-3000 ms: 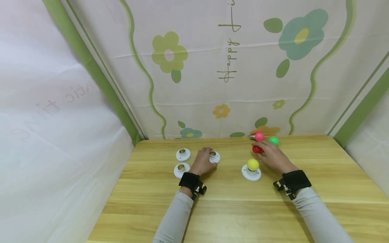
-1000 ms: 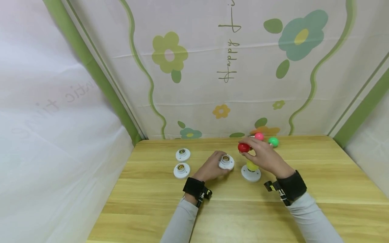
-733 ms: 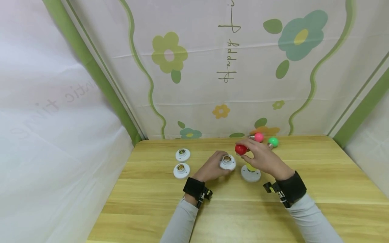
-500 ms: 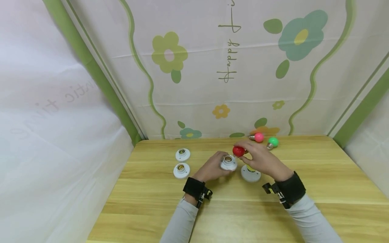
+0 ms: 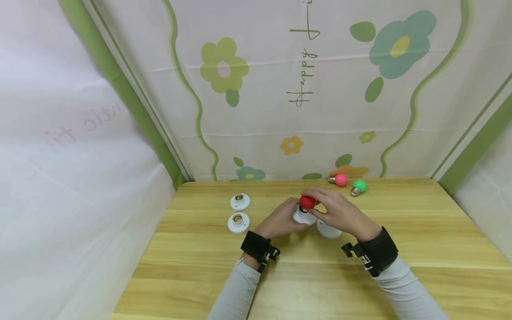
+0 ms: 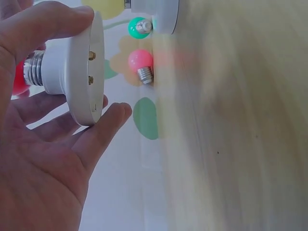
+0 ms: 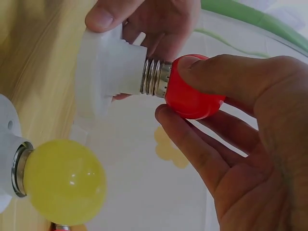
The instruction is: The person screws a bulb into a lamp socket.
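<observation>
My left hand (image 5: 282, 221) grips a white round lamp holder (image 6: 77, 72) by its base, held clear of the table, with the screw terminals on its underside showing in the left wrist view. My right hand (image 5: 342, 211) pinches a red light bulb (image 7: 192, 89) between thumb and fingers. The bulb's metal screw thread (image 7: 155, 77) meets the mouth of the holder, and most of the thread still shows outside. Right beside, a yellow bulb (image 7: 65, 180) sits in a second lamp holder (image 5: 330, 230), mostly covered by my right hand in the head view.
Two lamp holders with bare sockets, a rear one (image 5: 240, 202) and a front one (image 5: 238, 222), stand on the left of the wooden table (image 5: 192, 266). A pink bulb (image 5: 341, 180) and a green bulb (image 5: 359, 186) lie near the back edge, before a printed curtain (image 5: 260, 111).
My left hand has lifted the lamp holder and brought it rightward. The right hand has picked up the red bulb and carried it left and down to the holder's mouth.
</observation>
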Demonstrator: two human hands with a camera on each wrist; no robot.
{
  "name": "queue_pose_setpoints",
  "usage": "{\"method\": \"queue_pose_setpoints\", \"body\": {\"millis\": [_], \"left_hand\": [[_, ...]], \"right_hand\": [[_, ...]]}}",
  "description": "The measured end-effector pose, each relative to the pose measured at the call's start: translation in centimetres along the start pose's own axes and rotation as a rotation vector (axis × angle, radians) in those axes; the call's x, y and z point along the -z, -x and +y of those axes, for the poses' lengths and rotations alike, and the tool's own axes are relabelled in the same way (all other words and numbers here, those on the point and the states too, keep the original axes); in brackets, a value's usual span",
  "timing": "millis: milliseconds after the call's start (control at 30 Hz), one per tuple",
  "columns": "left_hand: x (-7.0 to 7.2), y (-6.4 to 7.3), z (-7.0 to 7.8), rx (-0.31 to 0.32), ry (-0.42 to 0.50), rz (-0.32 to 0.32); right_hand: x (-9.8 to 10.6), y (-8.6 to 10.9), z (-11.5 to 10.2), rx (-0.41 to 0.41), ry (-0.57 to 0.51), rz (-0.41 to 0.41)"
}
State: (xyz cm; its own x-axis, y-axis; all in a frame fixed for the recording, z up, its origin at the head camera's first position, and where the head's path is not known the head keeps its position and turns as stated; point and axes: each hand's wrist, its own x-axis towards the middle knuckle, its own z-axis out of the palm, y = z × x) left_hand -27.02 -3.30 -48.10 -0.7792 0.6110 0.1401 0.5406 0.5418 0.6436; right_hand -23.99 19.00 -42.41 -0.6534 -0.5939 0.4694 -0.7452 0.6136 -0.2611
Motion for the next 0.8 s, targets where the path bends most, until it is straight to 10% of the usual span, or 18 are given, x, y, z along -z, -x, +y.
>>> {"method": "queue_pose_setpoints", "body": {"millis": [800], "left_hand": [[0.34,0.39,0.89,-0.032,-0.005,0.007]], "right_hand": [[-0.14,0.24,-0.49,-0.015,0.054,0.018]]}}
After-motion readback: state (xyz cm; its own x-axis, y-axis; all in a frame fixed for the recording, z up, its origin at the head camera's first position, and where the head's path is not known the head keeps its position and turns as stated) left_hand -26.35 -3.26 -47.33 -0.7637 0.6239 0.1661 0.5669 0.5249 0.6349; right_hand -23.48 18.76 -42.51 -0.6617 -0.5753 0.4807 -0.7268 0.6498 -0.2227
